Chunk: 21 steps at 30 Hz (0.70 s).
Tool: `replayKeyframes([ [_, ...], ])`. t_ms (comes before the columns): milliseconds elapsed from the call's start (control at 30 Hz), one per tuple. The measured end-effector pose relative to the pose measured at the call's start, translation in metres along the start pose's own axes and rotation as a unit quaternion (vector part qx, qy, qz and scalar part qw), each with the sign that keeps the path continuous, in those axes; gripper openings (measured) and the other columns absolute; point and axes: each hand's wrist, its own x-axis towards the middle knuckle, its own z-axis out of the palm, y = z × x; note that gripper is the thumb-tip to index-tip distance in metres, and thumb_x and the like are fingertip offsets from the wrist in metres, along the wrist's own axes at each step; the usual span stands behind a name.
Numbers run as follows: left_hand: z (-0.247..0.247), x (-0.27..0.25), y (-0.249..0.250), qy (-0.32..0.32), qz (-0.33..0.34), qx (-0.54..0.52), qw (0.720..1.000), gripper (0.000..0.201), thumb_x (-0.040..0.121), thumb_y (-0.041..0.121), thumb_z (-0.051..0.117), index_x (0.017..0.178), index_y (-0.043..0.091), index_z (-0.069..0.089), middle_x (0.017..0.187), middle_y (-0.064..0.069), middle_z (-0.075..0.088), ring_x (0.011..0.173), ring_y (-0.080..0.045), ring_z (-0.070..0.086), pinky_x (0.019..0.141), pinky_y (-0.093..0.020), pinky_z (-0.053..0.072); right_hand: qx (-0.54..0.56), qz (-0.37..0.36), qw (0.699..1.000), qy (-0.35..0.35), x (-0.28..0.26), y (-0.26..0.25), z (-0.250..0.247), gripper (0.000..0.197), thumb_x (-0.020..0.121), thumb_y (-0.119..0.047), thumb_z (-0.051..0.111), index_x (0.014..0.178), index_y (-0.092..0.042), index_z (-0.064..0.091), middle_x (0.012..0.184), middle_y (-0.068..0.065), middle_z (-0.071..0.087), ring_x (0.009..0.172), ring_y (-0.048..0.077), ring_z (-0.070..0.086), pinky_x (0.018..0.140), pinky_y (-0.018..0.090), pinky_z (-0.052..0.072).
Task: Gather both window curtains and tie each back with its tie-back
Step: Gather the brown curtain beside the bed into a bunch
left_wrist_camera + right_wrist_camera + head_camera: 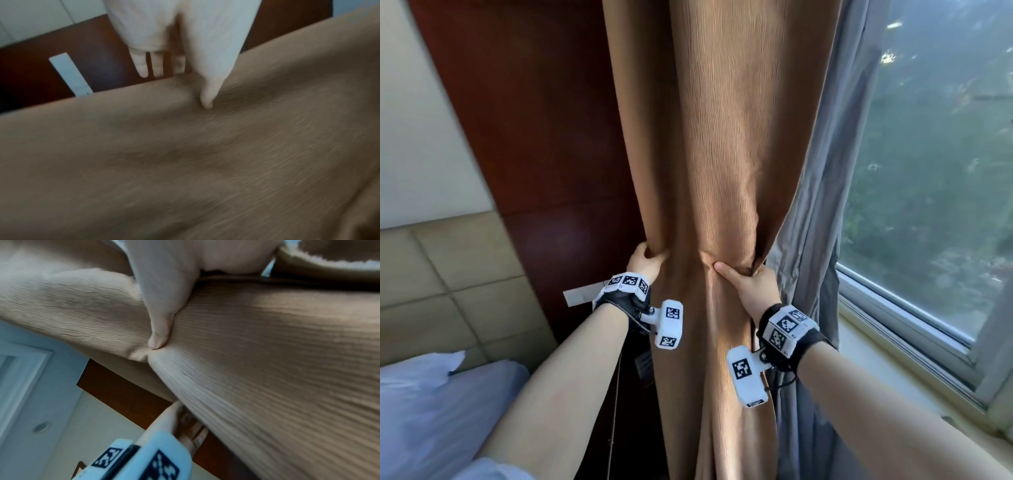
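Both hands (pixel 645 262) (pixel 751 281) clasp the gathered brown curtain (pixel 722 154).

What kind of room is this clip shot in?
Probably a hotel bedroom: a padded headboard wall, white bedding, and a brown curtain with a grey one beside a large window.

The tan ribbed curtain (pixel 719 154) hangs upright, bunched narrow at mid-height, just left of the grey sheer curtain (pixel 822 212) beside it.

Dark wood panel (pixel 544 120) left, padded headboard (pixel 431 274), bed (pixel 431 411), window (pixel 935 171) right, daylight.
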Motion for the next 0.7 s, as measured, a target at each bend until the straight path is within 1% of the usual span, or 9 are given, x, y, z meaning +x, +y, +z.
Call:
replayKeyframes([
  [67, 0.011, -0.001, 0.005, -0.039, 0.005, -0.015, 0.999, 0.057, 0.089, 0.03, 0.058, 0.14, 0.01, 0.041, 0.139, -0.006, 0.051, 0.126, -0.026, 0.05, 0.109, -0.033, 0.036, 0.0, 0.001, 1.0, 0.005, 0.0, 0.0, 0.0, 0.035, 0.073, -0.032, 0.081, 0.097, -0.013, 0.064, 0.09, -0.005, 0.067, 0.09, 0.014, 0.065, 0.082, 0.024, 0.049],
  [133, 0.024, -0.004, 0.004, -0.098, -0.003, -0.048, 0.994, 0.065, 0.078, 0.036, 0.063, 0.138, 0.014, 0.046, 0.136, -0.005, 0.055, 0.125, -0.024, 0.052, 0.111, -0.04, 0.035, 0.005, 0.001, 1.0, 0.012, 0.001, -0.001, 0.002, 0.032, 0.074, -0.03, 0.081, 0.094, -0.02, 0.06, 0.086, -0.01, 0.064, 0.087, 0.011, 0.063, 0.081, 0.023, 0.048],
  [200, 0.038, -0.009, -0.004, -0.141, -0.033, -0.089, 0.985, 0.064, 0.068, 0.04, 0.065, 0.126, 0.013, 0.057, 0.118, -0.006, 0.066, 0.113, -0.025, 0.06, 0.108, -0.045, 0.04, 0.011, -0.002, 1.0, 0.021, 0.002, -0.002, 0.005, 0.032, 0.073, -0.029, 0.082, 0.095, -0.022, 0.058, 0.085, -0.011, 0.064, 0.087, 0.01, 0.062, 0.079, 0.02, 0.047],
  [233, 0.039, -0.024, 0.001, -0.164, -0.049, -0.113, 0.979, 0.051, 0.076, 0.036, 0.062, 0.12, 0.01, 0.059, 0.106, -0.007, 0.069, 0.106, -0.026, 0.062, 0.105, -0.046, 0.042, 0.011, -0.006, 1.0, 0.022, 0.003, -0.002, 0.007, 0.035, 0.073, -0.029, 0.082, 0.097, -0.022, 0.058, 0.086, -0.012, 0.064, 0.089, 0.01, 0.063, 0.078, 0.018, 0.047],
  [300, 0.04, -0.05, 0.009, -0.215, -0.059, -0.145, 0.964, 0.027, 0.095, 0.016, 0.046, 0.118, 0.009, 0.056, 0.091, -0.007, 0.067, 0.093, -0.026, 0.062, 0.093, -0.042, 0.048, 0.003, -0.008, 1.0, 0.018, 0.006, 0.0, 0.012, 0.054, 0.069, -0.034, 0.084, 0.111, -0.017, 0.055, 0.098, -0.009, 0.063, 0.1, 0.012, 0.062, 0.084, 0.019, 0.047],
  [433, 0.034, -0.068, 0.011, -0.266, -0.037, -0.153, 0.951, 0.026, 0.094, -0.001, 0.034, 0.105, 0.011, 0.055, 0.081, -0.005, 0.063, 0.074, -0.017, 0.06, 0.067, -0.028, 0.051, -0.081, 0.019, 0.996, 0.036, 0.006, 0.002, 0.025, 0.108, 0.055, -0.056, 0.084, 0.137, -0.006, 0.034, 0.135, 0.009, 0.048, 0.127, 0.023, 0.047, 0.109, 0.04, 0.039],
  [500, 0.028, -0.073, 0.014, -0.308, -0.043, -0.168, 0.935, 0.025, 0.082, -0.008, 0.035, 0.09, 0.008, 0.053, 0.073, -0.005, 0.056, 0.065, -0.015, 0.054, 0.058, -0.022, 0.047, -0.064, 0.012, 0.997, 0.032, 0.005, -0.001, 0.026, 0.094, 0.059, -0.052, 0.084, 0.131, -0.008, 0.043, 0.127, 0.005, 0.056, 0.12, 0.021, 0.054, 0.102, 0.033, 0.044],
  [600, 0.024, -0.075, 0.015, -0.332, -0.059, -0.218, 0.916, 0.024, 0.063, 0.004, 0.038, 0.083, 0.006, 0.052, 0.072, -0.006, 0.05, 0.063, -0.016, 0.048, 0.06, -0.027, 0.043, -0.042, -0.004, 0.999, 0.03, 0.002, -0.011, 0.023, 0.055, 0.074, -0.035, 0.08, 0.117, -0.007, 0.06, 0.106, 0.0, 0.066, 0.096, 0.011, 0.061, 0.084, 0.022, 0.045],
  [700, 0.032, -0.062, 0.01, -0.248, -0.105, -0.239, 0.933, 0.02, 0.084, 0.019, 0.041, 0.09, 0.009, 0.057, 0.078, -0.008, 0.058, 0.066, -0.019, 0.055, 0.056, -0.026, 0.046, -0.035, -0.015, 0.999, 0.026, -0.002, -0.015, 0.02, 0.042, 0.079, -0.03, 0.076, 0.11, -0.003, 0.066, 0.101, 0.004, 0.068, 0.089, 0.012, 0.06, 0.08, 0.022, 0.046],
])
